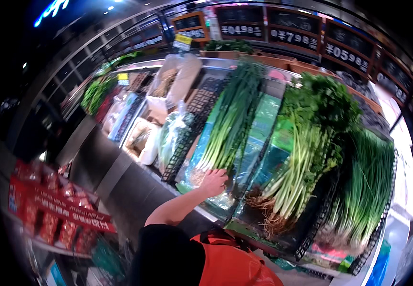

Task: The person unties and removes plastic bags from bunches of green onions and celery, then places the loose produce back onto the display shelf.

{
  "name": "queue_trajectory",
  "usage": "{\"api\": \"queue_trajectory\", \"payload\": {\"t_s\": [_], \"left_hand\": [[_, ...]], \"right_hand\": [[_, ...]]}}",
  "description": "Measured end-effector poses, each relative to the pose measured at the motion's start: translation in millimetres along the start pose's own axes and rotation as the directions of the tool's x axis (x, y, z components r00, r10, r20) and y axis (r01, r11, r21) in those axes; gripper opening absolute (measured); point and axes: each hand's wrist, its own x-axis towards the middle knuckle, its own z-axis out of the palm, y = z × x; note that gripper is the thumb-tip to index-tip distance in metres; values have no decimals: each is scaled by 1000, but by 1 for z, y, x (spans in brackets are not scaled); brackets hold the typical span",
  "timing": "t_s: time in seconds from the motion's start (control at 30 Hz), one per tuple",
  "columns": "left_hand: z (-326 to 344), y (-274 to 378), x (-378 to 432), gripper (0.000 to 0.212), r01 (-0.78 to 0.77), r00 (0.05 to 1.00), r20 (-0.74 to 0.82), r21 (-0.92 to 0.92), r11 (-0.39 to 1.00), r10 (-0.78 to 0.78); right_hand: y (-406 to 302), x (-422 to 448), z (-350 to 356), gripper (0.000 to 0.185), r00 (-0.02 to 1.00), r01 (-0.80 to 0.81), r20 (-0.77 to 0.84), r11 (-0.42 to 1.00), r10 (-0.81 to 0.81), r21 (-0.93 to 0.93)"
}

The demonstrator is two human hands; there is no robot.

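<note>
My left hand [214, 183] reaches in from a black sleeve and lies over the white root ends of a bunch of long scallions [224, 132]. Its fingers are bent at the stems' lower end; the palm side is hidden, so I cannot tell if they close around any. Under the bunch is a crate lined with blue and green plastic [260, 125]. To the right, leafy celery [299, 164] lies with its brown roots toward me. Thinner green onions [362, 189] fill a black crate at the far right. My right hand is out of view.
Left of the scallions lie a bagged green vegetable [174, 136] and a foam box [142, 139]. A long white box [174, 78] stands behind. Chalkboard price signs [292, 30] hang at the back. A red display box [56, 211] with packets stands lower left.
</note>
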Motion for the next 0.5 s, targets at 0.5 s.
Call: {"api": "queue_trajectory", "payload": {"t_s": [0.5], "left_hand": [[-18,-68,-65,19,280,820,-418,-302,911,-390]], "right_hand": [[-46,-5,33,14,992,118,-53,991,-115,60]]}}
